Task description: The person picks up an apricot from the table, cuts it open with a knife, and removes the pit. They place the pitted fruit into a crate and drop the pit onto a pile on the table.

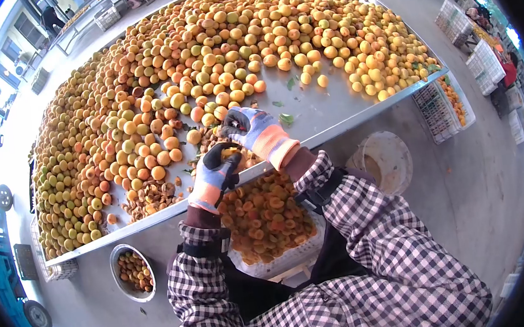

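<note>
Both hands wear orange and blue-grey gloves with dark fingertips, close together above the table's near edge. My left hand (213,175) has its fingers curled around an apricot (230,152), partly hidden by the glove. Just to its right, my right hand (258,132) is closed, its fingers bent down; what they hold, if anything, is hidden. Brownish pits and scraps (208,137) lie on the metal table beneath and around the hands. Below the edge, a white crate (256,271) is full of orange apricot halves (266,216).
Whole apricots (202,50) are heaped across the metal table (326,111). A pile of pits (150,199) lies at the near left. A basin (116,277) of pits stands on the floor at left, a whitish bucket (404,166) at right. Crates (435,111) stand beyond.
</note>
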Action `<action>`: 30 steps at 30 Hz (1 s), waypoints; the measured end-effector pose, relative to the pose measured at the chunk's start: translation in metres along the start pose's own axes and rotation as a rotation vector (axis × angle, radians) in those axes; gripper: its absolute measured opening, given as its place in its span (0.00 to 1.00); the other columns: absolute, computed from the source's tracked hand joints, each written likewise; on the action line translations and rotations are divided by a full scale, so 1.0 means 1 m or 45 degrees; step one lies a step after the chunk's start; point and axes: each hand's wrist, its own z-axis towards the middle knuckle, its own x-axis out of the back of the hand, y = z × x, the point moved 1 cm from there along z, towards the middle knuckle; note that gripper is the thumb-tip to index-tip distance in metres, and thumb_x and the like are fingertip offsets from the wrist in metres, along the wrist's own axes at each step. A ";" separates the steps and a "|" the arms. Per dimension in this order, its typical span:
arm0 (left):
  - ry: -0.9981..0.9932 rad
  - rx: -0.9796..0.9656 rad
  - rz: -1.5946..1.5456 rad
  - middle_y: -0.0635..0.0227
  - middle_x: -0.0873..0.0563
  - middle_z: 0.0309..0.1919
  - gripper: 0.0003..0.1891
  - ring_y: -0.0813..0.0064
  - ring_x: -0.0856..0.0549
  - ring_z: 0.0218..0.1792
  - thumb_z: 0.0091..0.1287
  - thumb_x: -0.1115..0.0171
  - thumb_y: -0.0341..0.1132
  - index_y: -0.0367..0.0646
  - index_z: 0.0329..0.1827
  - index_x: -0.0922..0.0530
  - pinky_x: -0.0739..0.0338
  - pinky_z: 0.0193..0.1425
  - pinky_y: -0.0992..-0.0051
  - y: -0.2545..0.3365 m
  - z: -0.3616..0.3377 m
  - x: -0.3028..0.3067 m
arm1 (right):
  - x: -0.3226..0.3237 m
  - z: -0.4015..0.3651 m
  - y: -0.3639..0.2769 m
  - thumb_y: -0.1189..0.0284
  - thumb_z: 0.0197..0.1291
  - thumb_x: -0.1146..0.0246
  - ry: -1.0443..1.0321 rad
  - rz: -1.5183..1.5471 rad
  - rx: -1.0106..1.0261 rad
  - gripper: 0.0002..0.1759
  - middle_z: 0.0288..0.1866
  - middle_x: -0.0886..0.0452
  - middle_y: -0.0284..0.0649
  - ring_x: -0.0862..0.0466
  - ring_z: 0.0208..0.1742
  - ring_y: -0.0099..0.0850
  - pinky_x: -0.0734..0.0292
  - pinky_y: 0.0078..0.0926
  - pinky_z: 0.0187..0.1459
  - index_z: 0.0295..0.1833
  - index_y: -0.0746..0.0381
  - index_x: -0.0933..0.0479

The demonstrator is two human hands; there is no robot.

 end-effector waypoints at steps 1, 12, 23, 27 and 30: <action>-0.006 -0.005 -0.153 0.63 0.16 0.35 0.16 0.77 0.16 0.26 0.65 0.36 0.36 0.37 0.52 0.24 0.23 0.27 0.79 -0.001 0.000 0.003 | 0.006 -0.002 -0.004 0.68 0.56 0.32 0.052 -0.177 0.039 0.13 0.40 0.18 0.42 0.21 0.35 0.37 0.24 0.28 0.44 0.45 0.61 0.23; 0.047 0.035 -0.422 0.54 0.17 0.41 0.22 0.62 0.13 0.34 0.71 0.46 0.46 0.34 0.56 0.29 0.17 0.32 0.71 0.009 -0.029 0.015 | -0.003 0.006 0.030 0.62 0.57 0.34 -0.062 0.084 0.061 0.13 0.36 0.17 0.44 0.17 0.38 0.41 0.23 0.34 0.42 0.45 0.56 0.22; -0.274 0.127 0.303 0.62 0.15 0.44 0.18 0.77 0.15 0.27 0.69 0.41 0.37 0.38 0.59 0.25 0.21 0.25 0.80 0.020 -0.059 0.014 | -0.031 0.018 -0.007 0.73 0.56 0.32 -0.233 -0.144 0.065 0.13 0.37 0.16 0.41 0.18 0.39 0.25 0.23 0.22 0.44 0.47 0.63 0.22; 0.315 -0.342 -0.110 0.67 0.17 0.49 0.19 0.80 0.15 0.39 0.69 0.40 0.35 0.38 0.61 0.25 0.24 0.33 0.86 0.013 -0.050 0.038 | -0.034 0.030 -0.023 0.72 0.56 0.32 -0.015 -0.038 0.207 0.16 0.39 0.16 0.39 0.17 0.41 0.24 0.23 0.23 0.44 0.51 0.60 0.21; 0.680 -0.789 -0.006 0.65 0.22 0.56 0.24 0.76 0.22 0.52 0.70 0.47 0.43 0.38 0.64 0.29 0.30 0.49 0.80 0.042 -0.055 0.070 | -0.005 0.045 -0.016 0.74 0.61 0.37 0.368 0.514 0.252 0.15 0.38 0.17 0.34 0.21 0.32 0.16 0.25 0.17 0.32 0.54 0.61 0.22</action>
